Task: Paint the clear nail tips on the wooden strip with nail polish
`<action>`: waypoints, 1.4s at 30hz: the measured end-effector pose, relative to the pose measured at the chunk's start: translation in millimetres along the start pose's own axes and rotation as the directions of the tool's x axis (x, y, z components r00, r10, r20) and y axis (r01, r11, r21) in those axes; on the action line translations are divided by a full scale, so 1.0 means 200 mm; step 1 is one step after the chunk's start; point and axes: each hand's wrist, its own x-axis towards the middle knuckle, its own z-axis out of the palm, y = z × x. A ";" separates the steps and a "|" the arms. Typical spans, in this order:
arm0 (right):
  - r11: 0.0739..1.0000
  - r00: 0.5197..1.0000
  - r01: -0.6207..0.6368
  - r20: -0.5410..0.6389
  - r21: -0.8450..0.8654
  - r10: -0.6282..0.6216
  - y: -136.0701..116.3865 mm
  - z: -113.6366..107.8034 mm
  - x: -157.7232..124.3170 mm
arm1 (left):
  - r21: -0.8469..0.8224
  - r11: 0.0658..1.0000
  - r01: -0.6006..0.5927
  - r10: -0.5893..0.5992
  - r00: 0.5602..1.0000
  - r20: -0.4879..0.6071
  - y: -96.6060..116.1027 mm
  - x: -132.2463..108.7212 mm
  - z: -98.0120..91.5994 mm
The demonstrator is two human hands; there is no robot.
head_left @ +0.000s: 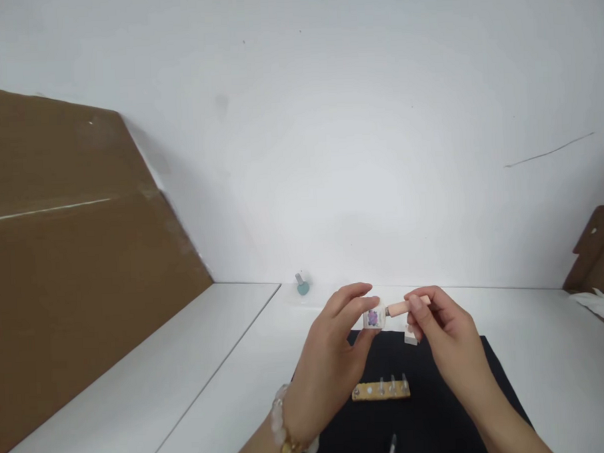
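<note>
Small square bottle, whitish, purple flower print [374, 317], held on its side off the surface in left fingers [354, 308], neck end toward three o'clock. Long slim pale-pink cap [399, 308] in right fingers [424, 314], at bottle's three o'clock, far end tilted slightly up. Dark band [387, 311] between them; whether cap's unscrewed, can't tell.

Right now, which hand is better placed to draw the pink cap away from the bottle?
Likely the right hand: it pinches the pink cap. The left hand grips the bottle by its body, so it seems better suited to steadying.
</note>
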 end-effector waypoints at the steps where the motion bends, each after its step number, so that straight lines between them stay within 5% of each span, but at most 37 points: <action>1: 0.996 0.998 0.052 -0.033 -0.066 -0.054 0.01 0.01 -0.01 | 0.014 1.000 0.023 -0.023 1.000 -0.004 0.00 0.00 0.00; 4: 0.958 0.975 0.197 -0.059 -0.208 -0.213 0.03 0.02 -0.04 | 0.014 0.987 0.162 -0.162 0.986 0.025 0.02 0.02 0.00; 7: 0.961 0.984 0.173 -0.015 -0.214 -0.180 0.04 0.02 -0.03 | -0.032 0.960 0.277 -0.273 0.957 0.098 0.03 0.03 -0.01; 12: 0.990 0.998 0.002 0.056 -0.142 0.006 0.02 0.01 0.00 | -0.105 0.966 0.235 -0.218 0.965 0.149 0.01 0.01 -0.01; 18: 0.988 0.997 0.080 -0.004 -0.130 -0.081 0.02 0.02 -0.02 | -0.103 0.968 0.231 -0.220 0.970 0.107 0.02 0.02 -0.01; 25: 0.997 0.996 -0.065 0.058 0.045 0.063 0.03 0.02 0.01 | -0.149 0.910 0.386 -0.359 0.916 0.182 0.03 0.03 -0.01; 30: 0.992 0.998 0.064 0.005 -0.112 -0.063 0.01 0.01 -0.02 | -0.122 0.936 0.331 -0.317 0.941 0.121 0.03 0.02 0.00; 36: 0.997 0.990 -0.082 0.112 0.009 0.080 -0.02 -0.01 0.02 | -0.145 0.954 0.262 -0.246 0.962 0.117 0.02 0.00 0.01; 42: 0.998 0.995 -0.050 -0.080 0.038 0.053 0.00 -0.01 0.03 | -0.145 0.918 0.368 -0.366 0.930 0.044 -0.10 -0.02 0.01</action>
